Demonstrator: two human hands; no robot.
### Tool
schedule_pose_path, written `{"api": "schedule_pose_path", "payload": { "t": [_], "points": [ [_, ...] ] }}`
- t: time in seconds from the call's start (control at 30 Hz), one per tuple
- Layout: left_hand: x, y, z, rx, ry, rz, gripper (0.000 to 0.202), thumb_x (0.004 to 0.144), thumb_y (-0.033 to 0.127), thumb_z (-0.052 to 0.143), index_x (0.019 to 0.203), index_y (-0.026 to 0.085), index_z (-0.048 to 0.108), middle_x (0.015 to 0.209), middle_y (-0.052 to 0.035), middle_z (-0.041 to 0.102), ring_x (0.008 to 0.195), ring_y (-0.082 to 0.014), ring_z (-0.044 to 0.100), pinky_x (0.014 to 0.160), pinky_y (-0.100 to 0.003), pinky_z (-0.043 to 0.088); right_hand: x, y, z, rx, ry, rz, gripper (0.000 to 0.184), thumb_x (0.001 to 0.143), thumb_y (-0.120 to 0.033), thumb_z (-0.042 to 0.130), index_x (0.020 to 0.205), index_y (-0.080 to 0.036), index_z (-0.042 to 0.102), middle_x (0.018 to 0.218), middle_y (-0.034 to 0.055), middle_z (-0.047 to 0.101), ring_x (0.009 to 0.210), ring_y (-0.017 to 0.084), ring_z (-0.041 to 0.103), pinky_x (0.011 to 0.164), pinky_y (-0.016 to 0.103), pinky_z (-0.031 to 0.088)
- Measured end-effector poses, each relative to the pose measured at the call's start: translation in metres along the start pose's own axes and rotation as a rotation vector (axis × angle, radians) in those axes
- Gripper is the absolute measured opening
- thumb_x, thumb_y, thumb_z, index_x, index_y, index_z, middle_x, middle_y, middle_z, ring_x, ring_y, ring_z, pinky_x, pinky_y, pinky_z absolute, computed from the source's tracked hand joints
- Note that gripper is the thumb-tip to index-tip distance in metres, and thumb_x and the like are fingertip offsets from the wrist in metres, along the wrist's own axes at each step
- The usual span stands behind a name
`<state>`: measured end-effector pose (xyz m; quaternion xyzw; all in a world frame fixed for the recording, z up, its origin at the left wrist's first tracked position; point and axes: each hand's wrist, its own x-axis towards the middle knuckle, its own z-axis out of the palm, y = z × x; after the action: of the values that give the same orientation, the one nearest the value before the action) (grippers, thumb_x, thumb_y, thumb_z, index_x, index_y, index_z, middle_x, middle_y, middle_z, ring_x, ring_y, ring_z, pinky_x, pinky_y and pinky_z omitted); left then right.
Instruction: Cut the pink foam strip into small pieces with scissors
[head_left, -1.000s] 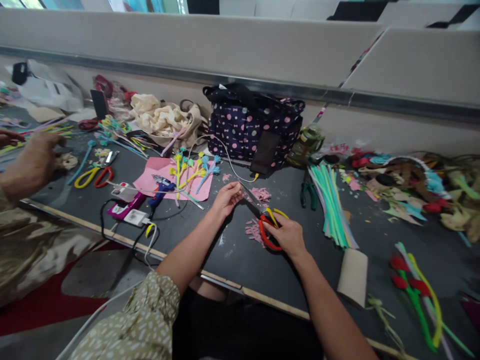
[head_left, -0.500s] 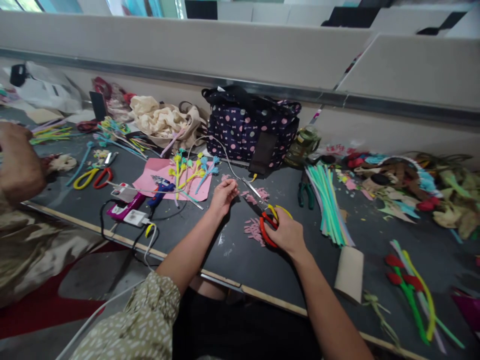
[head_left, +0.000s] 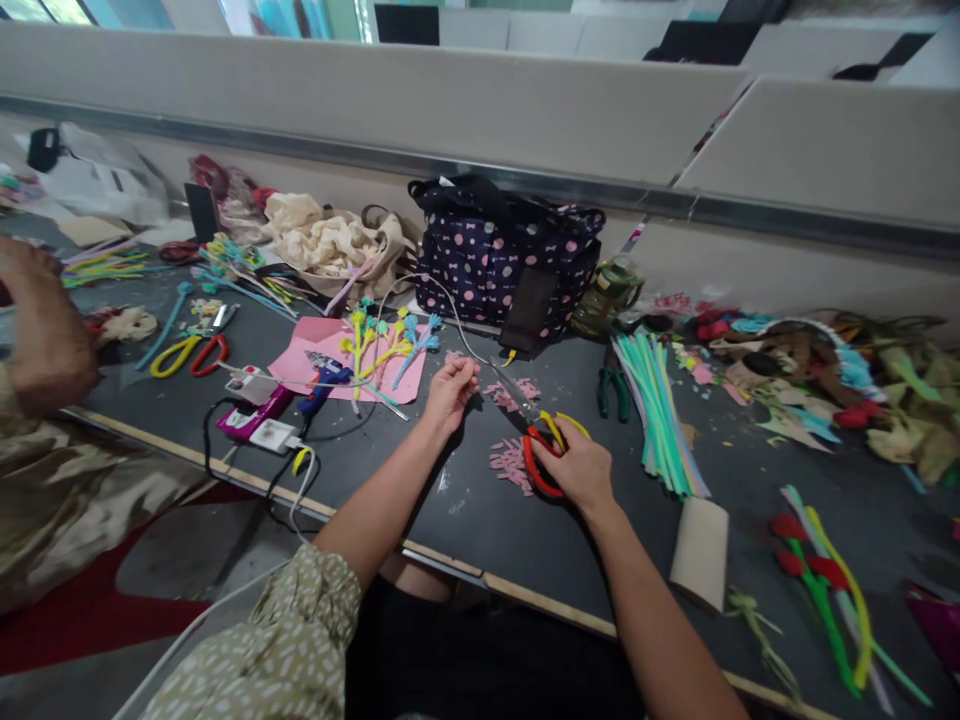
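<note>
My right hand (head_left: 581, 465) is closed around the red and yellow handles of a pair of scissors (head_left: 517, 395), whose blades point up and left toward my other hand. My left hand (head_left: 451, 392) is pinched at the fingertips just left of the blade tips; whatever it holds is too small to make out. Beneath the scissors, small pink cut pieces (head_left: 511, 466) lie in a pile on the dark table (head_left: 457, 510). A second group of pink scraps (head_left: 525, 392) lies behind the blades.
A glue gun (head_left: 324, 385) and pipe-cleaner flowers lie on pink sheets (head_left: 300, 345) at left, beside a power strip (head_left: 255, 415). A polka-dot bag (head_left: 480, 250) stands behind. Pliers (head_left: 613, 385) and pipe cleaners (head_left: 660, 420) lie right. A co-worker's arm (head_left: 49, 330) is far left.
The scissor blades look more closed than before. Both hands stay in nearly the same place, and the view has shifted slightly.
</note>
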<state>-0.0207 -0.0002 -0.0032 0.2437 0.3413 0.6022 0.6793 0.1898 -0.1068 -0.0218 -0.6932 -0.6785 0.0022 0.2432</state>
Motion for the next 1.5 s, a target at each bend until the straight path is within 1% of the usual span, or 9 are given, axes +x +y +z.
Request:
{"api": "schedule_pose_path", "payload": {
  "t": [0.17, 0.4, 0.63, 0.87, 1.0, 1.1, 1.2, 1.37, 1.5],
  "points": [
    [-0.0007, -0.0009, 0.0004, -0.043, -0.018, -0.035, 0.037, 0.061, 0.024, 0.085, 0.089, 0.015, 0.063, 0.075, 0.0015, 0.066, 0.054, -0.0041, 0.056, 0.055, -0.016, 0.050, -0.0008, -0.0015, 0.0010, 0.031, 0.021, -0.039, 0.049, 0.082, -0.057, 0.055, 0.111, -0.020, 0.068, 0.103, 0.0094, 0.073, 0.088, 0.025, 0.069, 0.072, 0.034, 0.053],
    [-0.0004, -0.0003, 0.0007, -0.031, -0.007, -0.065, 0.030, 0.065, 0.022, 0.083, 0.086, 0.015, 0.062, 0.074, 0.0016, 0.066, 0.054, -0.0038, 0.057, 0.055, -0.015, 0.049, -0.0009, 0.0002, 0.0012, 0.054, 0.026, -0.067, 0.047, 0.082, -0.056, 0.056, 0.109, -0.021, 0.070, 0.101, 0.0086, 0.074, 0.086, 0.024, 0.070, 0.070, 0.033, 0.054],
    [0.0003, -0.0014, 0.0000, -0.047, -0.026, -0.091, 0.028, 0.066, 0.021, 0.082, 0.084, 0.014, 0.063, 0.068, 0.0033, 0.062, 0.053, -0.0039, 0.056, 0.053, -0.015, 0.049, -0.0019, -0.0015, 0.0009, 0.092, 0.056, -0.113, 0.046, 0.083, -0.056, 0.055, 0.108, -0.021, 0.070, 0.103, 0.0086, 0.074, 0.088, 0.023, 0.070, 0.073, 0.032, 0.054],
    [-0.0020, -0.0013, 0.0029, -0.035, -0.043, -0.113, 0.026, 0.067, 0.019, 0.081, 0.085, 0.013, 0.064, 0.068, 0.0023, 0.062, 0.053, -0.0048, 0.057, 0.053, -0.015, 0.050, -0.0018, -0.0003, 0.0021, 0.085, 0.074, -0.113, 0.045, 0.083, -0.055, 0.055, 0.108, -0.021, 0.071, 0.100, 0.0084, 0.074, 0.085, 0.023, 0.070, 0.071, 0.032, 0.054],
    [-0.0038, 0.0015, 0.0046, -0.016, -0.018, -0.131, 0.023, 0.068, 0.020, 0.081, 0.083, 0.013, 0.065, 0.069, 0.0013, 0.063, 0.054, -0.0057, 0.058, 0.054, -0.017, 0.051, -0.0018, 0.0003, 0.0017, 0.081, 0.078, -0.111, 0.046, 0.082, -0.055, 0.056, 0.109, -0.021, 0.070, 0.099, 0.0081, 0.074, 0.085, 0.023, 0.070, 0.070, 0.032, 0.053],
    [-0.0043, 0.0027, 0.0050, -0.005, 0.006, -0.146, 0.022, 0.068, 0.018, 0.081, 0.082, 0.013, 0.065, 0.066, 0.0013, 0.062, 0.054, -0.0062, 0.058, 0.054, -0.018, 0.052, -0.0018, -0.0002, 0.0001, 0.079, 0.056, -0.103, 0.045, 0.082, -0.055, 0.056, 0.107, -0.021, 0.070, 0.093, 0.0070, 0.074, 0.079, 0.021, 0.069, 0.068, 0.030, 0.052],
    [-0.0047, 0.0032, 0.0054, -0.001, 0.001, -0.158, 0.023, 0.067, 0.015, 0.081, 0.083, 0.013, 0.065, 0.063, 0.0017, 0.061, 0.052, -0.0064, 0.058, 0.053, -0.017, 0.051, -0.0013, -0.0013, -0.0021, 0.081, 0.036, -0.096, 0.044, 0.083, -0.056, 0.055, 0.105, -0.021, 0.071, 0.089, 0.0059, 0.074, 0.075, 0.020, 0.068, 0.065, 0.029, 0.050],
    [-0.0047, 0.0030, 0.0058, -0.011, -0.012, -0.179, 0.023, 0.067, 0.011, 0.080, 0.083, 0.012, 0.064, 0.062, 0.0018, 0.061, 0.051, -0.0063, 0.057, 0.053, -0.018, 0.051, -0.0012, -0.0021, -0.0032, 0.080, 0.031, -0.102, 0.045, 0.083, -0.056, 0.055, 0.106, -0.021, 0.071, 0.089, 0.0061, 0.074, 0.077, 0.020, 0.068, 0.066, 0.029, 0.050],
    [-0.0027, 0.0013, 0.0037, -0.042, -0.017, -0.190, 0.021, 0.068, 0.009, 0.078, 0.083, 0.012, 0.063, 0.062, 0.0023, 0.060, 0.052, -0.0062, 0.057, 0.057, -0.019, 0.053, -0.0021, -0.0017, -0.0013, 0.079, 0.037, -0.102, 0.045, 0.082, -0.056, 0.056, 0.107, -0.022, 0.071, 0.090, 0.0063, 0.074, 0.077, 0.020, 0.069, 0.067, 0.029, 0.051]
  ]
}}
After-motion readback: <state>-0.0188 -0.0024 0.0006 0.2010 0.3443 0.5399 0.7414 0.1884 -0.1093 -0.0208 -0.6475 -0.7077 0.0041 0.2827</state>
